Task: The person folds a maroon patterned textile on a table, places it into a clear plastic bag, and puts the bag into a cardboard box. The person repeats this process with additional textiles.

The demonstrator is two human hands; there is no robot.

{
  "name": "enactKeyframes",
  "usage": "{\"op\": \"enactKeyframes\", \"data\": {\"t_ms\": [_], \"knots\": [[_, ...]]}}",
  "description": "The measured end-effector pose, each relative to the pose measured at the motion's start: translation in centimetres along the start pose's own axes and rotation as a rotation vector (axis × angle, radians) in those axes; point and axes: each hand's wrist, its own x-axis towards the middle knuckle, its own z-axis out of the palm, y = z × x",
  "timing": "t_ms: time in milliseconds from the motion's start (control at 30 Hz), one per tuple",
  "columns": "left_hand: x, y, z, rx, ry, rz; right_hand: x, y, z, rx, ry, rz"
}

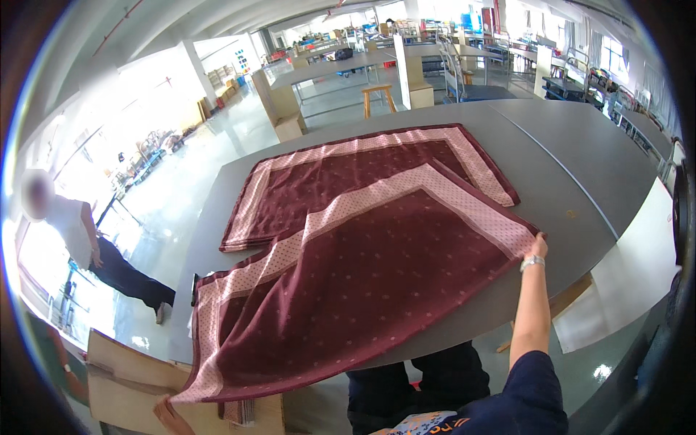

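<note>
A large maroon cloth [362, 268] with a pink dotted border is stretched between my two hands. At the lower left, my left hand [170, 417] is closed on one corner, out past the table edge. My right hand [536, 249], with a watch on its wrist, grips another corner over the table's right side. The cloth's middle is lifted in folds, and its near edge sags toward me. Behind it, matching maroon cloths [348, 177] lie flat in a neat pile on the grey table [558, 145]. The held cloth covers the pile's near part.
A wooden box [130, 377] stands low at the left, with striped fabric [235, 412] beside it under the held cloth. Right of the table is a white panel [616, 283]. Beyond stand a wooden stool [378, 100] and a blue trolley [478, 92]. A person [94, 246] is at the left.
</note>
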Motion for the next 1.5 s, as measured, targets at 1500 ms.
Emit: {"op": "enactKeyframes", "data": {"t_ms": [1500], "knots": [[23.0, 54.9, -7.3, -1.222, 0.371, 0.859, -44.4, -2.3, 4.2, -1.172, -1.299, -1.340]]}}
